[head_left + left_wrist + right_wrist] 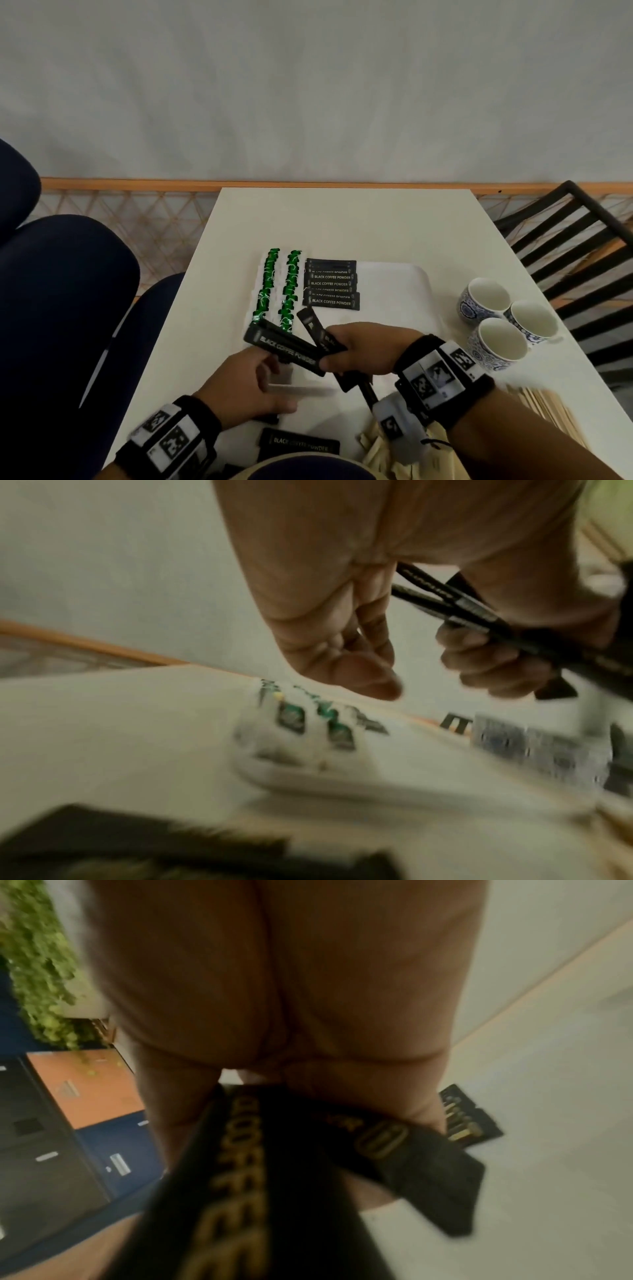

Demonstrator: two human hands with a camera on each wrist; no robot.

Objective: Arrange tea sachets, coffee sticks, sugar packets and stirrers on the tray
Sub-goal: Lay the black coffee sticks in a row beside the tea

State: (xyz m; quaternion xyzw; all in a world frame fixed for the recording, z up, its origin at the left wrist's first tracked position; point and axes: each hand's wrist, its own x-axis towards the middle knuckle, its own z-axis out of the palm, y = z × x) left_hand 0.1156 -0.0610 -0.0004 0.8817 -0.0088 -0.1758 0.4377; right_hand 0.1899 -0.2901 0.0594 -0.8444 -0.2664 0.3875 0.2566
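My right hand [356, 349] grips a fan of several black coffee sticks [284, 346] just above the near edge of the white tray [394, 284]. From the right wrist, those coffee sticks [240, 1177] fill the lower frame under the right hand [274, 988]. My left hand [253, 373] is below the fan's left end, fingers loosely curled and thumb free; the left wrist view shows the stick tips [445, 599] reaching its fingers. On the tray lie two rows of green tea sachets [277, 284] and a stack of coffee sticks [332, 284].
Three blue-patterned cups [503, 318] stand right of the tray. Wooden stirrers [555, 411] and beige sugar packets [383, 448] lie at the near right. More coffee sticks [301, 442] lie at the table's near edge. A black chair [565, 233] is right, blue seats [68, 291] left.
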